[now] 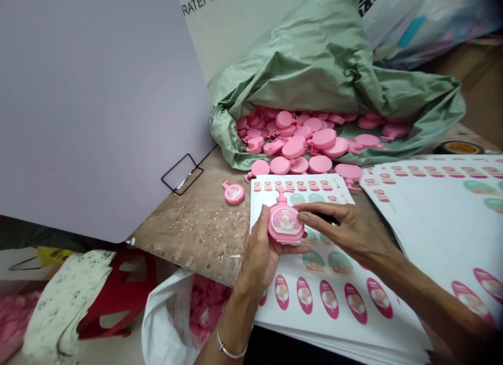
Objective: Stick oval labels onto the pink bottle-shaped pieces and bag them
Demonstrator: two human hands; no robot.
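A small pink toy pump bottle (281, 235) stands upright in my left hand (262, 249), its front turned toward me. That hand's thumb lies along the bottle's left side, and its other fingers support it from behind and below. An oval picture label (286, 219) covers the bottle's front. My right hand (340, 226) reaches in from the right, its fingertips pressed on the label's right edge. Beneath both hands is a stack of sticker sheets (314, 315) printed with pink ovals and green shapes. A second labelled pump bottle (234, 194) lies on the table at the left.
A green sack (298, 84) spills many plain pink bottles (294, 147) onto the worn table (188, 234). More sticker sheets (436, 218) are stacked on the right, near a tape roll (459, 147). Below the table edge are a white bag (168, 315) of pink pieces and a red stool (118, 297).
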